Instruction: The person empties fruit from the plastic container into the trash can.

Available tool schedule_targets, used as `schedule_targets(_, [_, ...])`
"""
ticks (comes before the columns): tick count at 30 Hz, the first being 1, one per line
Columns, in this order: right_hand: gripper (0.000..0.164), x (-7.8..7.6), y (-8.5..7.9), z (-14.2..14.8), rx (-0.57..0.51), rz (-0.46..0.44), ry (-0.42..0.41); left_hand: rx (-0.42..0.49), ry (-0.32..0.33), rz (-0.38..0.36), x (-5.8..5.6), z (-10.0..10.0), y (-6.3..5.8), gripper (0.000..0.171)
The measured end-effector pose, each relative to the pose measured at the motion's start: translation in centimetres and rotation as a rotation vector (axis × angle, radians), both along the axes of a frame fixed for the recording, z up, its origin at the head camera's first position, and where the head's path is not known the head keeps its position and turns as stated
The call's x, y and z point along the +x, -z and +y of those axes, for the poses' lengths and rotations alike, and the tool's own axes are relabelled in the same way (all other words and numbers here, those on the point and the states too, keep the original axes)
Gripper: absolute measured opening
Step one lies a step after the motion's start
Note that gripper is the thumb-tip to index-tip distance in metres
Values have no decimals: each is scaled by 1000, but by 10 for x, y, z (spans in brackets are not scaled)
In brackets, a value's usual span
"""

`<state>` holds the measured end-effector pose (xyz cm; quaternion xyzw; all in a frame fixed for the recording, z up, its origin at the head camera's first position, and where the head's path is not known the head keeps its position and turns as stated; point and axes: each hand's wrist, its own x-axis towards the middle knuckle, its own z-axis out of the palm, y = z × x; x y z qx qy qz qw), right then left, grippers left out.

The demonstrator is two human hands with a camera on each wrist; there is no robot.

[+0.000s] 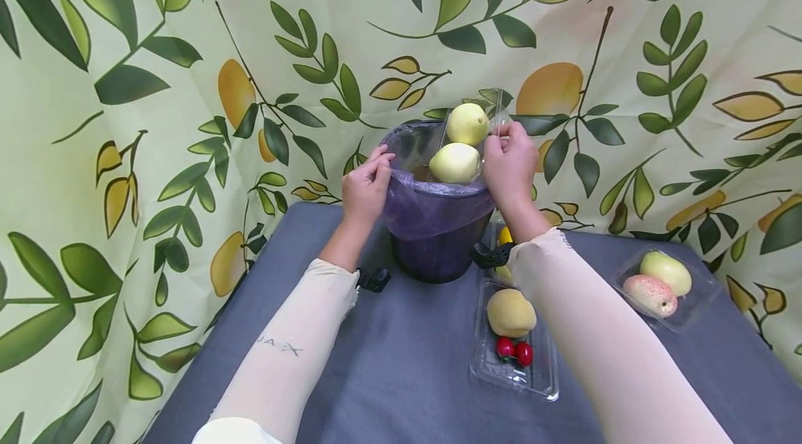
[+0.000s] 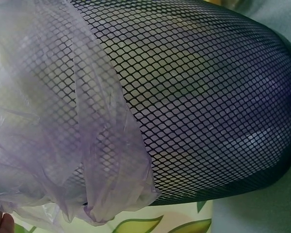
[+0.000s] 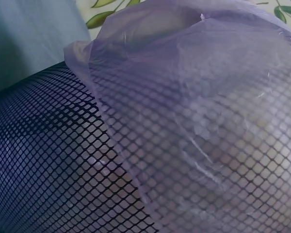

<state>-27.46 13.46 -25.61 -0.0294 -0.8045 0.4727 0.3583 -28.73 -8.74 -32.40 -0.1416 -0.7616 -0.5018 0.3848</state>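
A dark mesh bin (image 1: pixel 432 256) lined with a thin purple plastic bag (image 1: pixel 426 211) stands upright at the back of the table. Tilted in its mouth is a clear plastic container (image 1: pixel 499 99) with two pale yellow fruits (image 1: pixel 468 124), one above the other. My left hand (image 1: pixel 365 188) pinches the bag at the left rim; one fingertip (image 2: pixel 7 224) shows beside it in the left wrist view. At the right rim, my right hand (image 1: pixel 512 162) grips the container's near edge, its fingertips partly hidden. The right wrist view shows the liner (image 3: pixel 184 97) over the mesh, without the hand.
A clear tray (image 1: pixel 545 367) with a peach (image 1: pixel 511 313) and two small red fruits (image 1: pixel 514 351) lies right of the bin. Farther right, another clear container (image 1: pixel 695 291) holds a pink fruit and a yellow-green fruit. Leaf-patterned cloth (image 1: pixel 188 82) hangs behind the grey table (image 1: pixel 388 374).
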Motion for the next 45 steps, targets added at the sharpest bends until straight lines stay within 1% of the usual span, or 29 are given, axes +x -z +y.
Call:
schedule_targets(8, [20, -1, 3, -3, 74, 80, 18, 2, 1, 10, -1, 1, -2, 30])
schedule_targets(11, [20, -3, 5, -3, 97, 93, 18, -1, -5, 8, 0, 1, -2, 31])
schedule_targets(19, [20, -1, 8, -3, 121, 81, 15, 4, -6, -1, 1, 2, 0, 31])
schedule_targets(26, [18, 1, 8, -3, 171, 73, 23, 16, -8, -2, 0, 3, 0, 31])
schedule_targets(36, [18, 2, 8, -5, 208, 62, 27, 18, -13, 10, 1, 3, 0, 32])
schedule_targets(45, [21, 3, 8, -4, 275, 25, 22, 22, -7, 15, 1, 3, 1, 32])
